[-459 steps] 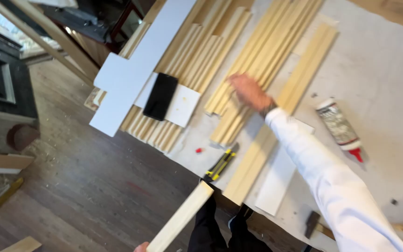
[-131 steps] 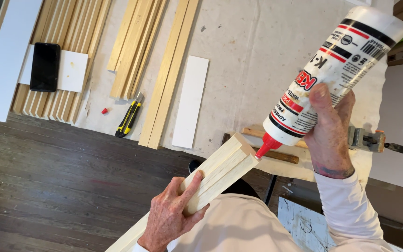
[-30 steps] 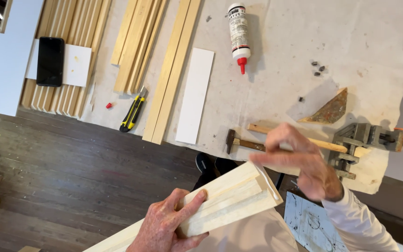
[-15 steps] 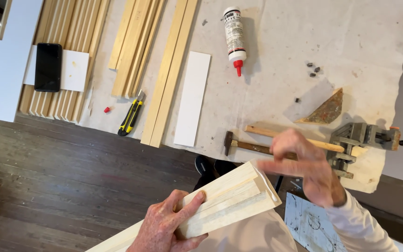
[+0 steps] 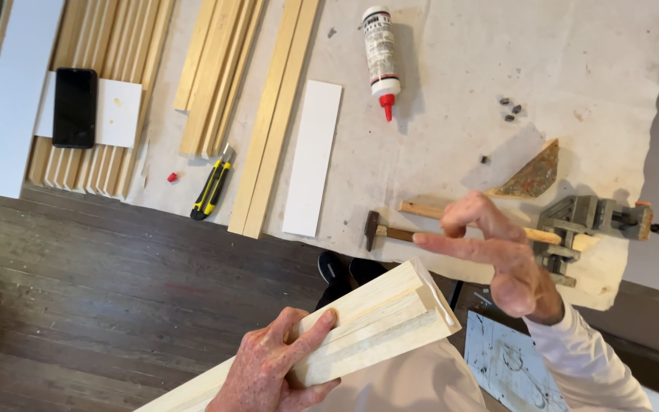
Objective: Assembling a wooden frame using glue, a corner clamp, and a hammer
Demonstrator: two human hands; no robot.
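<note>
The left hand grips the pale profiled wooden moulding; its glued end points up-right, just below the right hand, whose fingers are spread and empty.

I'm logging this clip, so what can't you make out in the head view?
- Moulding: its lower end is cut off by the bottom edge; the left hand covers part of it.
- Hammer: the right hand hides its handle.
- Small dark bits on the table: too small to identify.
- Clamp: its right end is cut off.
</note>
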